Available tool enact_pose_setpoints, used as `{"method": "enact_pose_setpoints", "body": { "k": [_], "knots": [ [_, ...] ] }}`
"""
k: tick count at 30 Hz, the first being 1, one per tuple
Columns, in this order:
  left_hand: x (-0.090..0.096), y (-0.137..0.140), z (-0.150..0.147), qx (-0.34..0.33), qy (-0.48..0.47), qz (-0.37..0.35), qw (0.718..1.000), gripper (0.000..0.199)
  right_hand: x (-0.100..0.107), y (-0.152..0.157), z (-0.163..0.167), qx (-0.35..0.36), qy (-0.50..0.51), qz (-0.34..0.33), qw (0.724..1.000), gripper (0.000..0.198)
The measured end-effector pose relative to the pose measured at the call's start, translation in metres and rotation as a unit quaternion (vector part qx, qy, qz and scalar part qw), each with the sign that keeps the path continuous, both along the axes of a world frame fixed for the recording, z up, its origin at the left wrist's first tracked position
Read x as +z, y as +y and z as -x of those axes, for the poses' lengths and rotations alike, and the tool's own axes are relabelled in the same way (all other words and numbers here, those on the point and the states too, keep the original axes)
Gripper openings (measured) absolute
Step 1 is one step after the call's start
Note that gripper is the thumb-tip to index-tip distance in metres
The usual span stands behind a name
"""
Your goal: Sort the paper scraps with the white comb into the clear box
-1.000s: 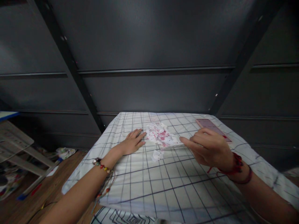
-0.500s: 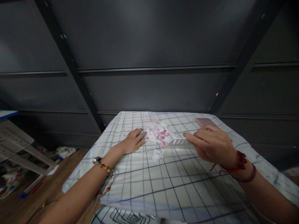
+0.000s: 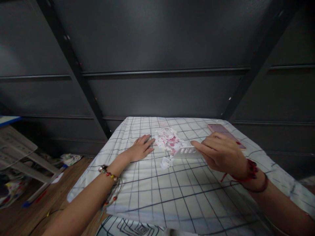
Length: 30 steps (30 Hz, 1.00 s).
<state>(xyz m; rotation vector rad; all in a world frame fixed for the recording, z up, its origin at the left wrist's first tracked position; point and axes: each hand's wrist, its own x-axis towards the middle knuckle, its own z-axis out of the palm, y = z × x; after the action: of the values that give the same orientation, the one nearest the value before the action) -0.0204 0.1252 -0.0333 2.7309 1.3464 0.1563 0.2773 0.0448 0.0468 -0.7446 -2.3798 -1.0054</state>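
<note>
A heap of torn paper scraps (image 3: pixel 167 139), white with pink patches, lies on the checked tablecloth (image 3: pixel 147 190). My left hand (image 3: pixel 141 149) rests flat on the cloth at the heap's left side, fingers spread and their tips close to the scraps. In my right hand (image 3: pixel 220 150) a flat white plastic piece with a row of slots (image 3: pixel 188 152) is gripped on edge. Its left end meets the lower right side of the heap, and its right end is hidden by my fingers. A few loose scraps (image 3: pixel 166 162) sit just below the heap.
A pink phone (image 3: pixel 226 135) lies beyond my right hand, partly covered by it. Dark grey panels (image 3: pixel 159 95) stand behind the table. At the left are a small table with a blue edge (image 3: pixel 10 120) and the wooden floor (image 3: pixel 59 213).
My right hand has shifted slightly left, and the slotted white piece has tilted to show more of its face. More of the phone shows. My left hand has stayed in place.
</note>
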Motion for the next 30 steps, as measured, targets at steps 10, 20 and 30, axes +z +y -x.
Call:
{"method": "enact_pose_setpoints", "body": {
  "k": [10,20,30],
  "knots": [
    [0.0,-0.001,0.0,0.003,0.003,0.008,1.0,0.054,-0.005,0.004,-0.01,-0.017,0.029,-0.024,0.999,0.022],
    [-0.001,0.001,-0.002,0.001,0.005,-0.001,1.0,0.054,-0.002,0.001,-0.001,-0.023,-0.007,-0.014,1.0,0.025],
    [0.0,0.0,-0.003,0.003,0.011,0.004,1.0,0.053,-0.006,0.005,-0.005,-0.038,0.016,-0.044,0.998,0.024]
  ]
}}
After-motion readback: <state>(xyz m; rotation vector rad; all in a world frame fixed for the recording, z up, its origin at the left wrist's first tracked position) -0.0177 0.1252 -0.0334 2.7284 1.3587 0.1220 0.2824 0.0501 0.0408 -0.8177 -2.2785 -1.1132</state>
